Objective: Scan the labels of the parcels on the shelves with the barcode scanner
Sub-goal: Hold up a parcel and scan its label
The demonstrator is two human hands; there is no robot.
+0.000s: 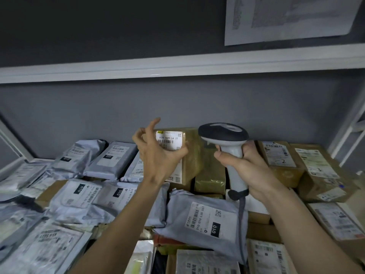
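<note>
Grey mailer bags [205, 216] lie nearest, unscanned as far as I can judge. Behind, the left hand [158, 155] grasps a taped brown parcel [183, 153], label [168, 140] facing out; the right hand [245, 167] clenches the barcode scanner [227, 139] beside it; many shelf parcels remain.

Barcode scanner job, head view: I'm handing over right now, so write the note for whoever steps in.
Right hand: fingers wrapped round the handle of the white-and-black barcode scanner, head pointing away toward the shelf.
Left hand: holds the small tape-wrapped brown cardboard box by its near edge, thumb on its white label, other fingers lifted.
The box stands upright at the back, among grey plastic mailer bags and more brown cartons lying label-up on the shelf.
Done: cannot tell which labels are scanned.
Left: aim at the held box's barcode, then work through the rest.
</note>
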